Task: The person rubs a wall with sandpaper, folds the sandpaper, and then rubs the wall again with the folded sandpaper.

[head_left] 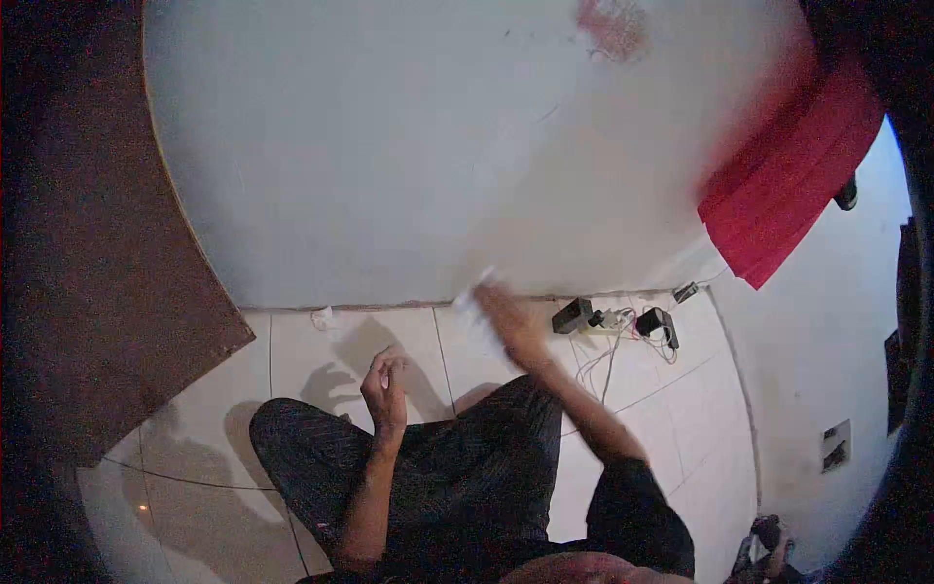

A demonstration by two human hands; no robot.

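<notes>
My left hand (386, 384) is raised above my crossed legs, its fingers loosely bent and apart, with nothing seen in it. My right hand (511, 326) reaches forward to the foot of the wall and is smeared by motion. At its fingertips shows a blurred white piece (469, 300), perhaps tissue or cloth, which the hand seems to hold against the wall's lower edge. On the tiles by the wall, left of both hands, lies a small crumpled white scrap (322, 317).
A power strip with black adapters (572, 315) and tangled cables sits right of my right hand. Red fabric (793, 180) hangs at the upper right. The pale wall (389, 165) has a reddish worn patch (613, 29). A brown panel (88, 243) stands at left.
</notes>
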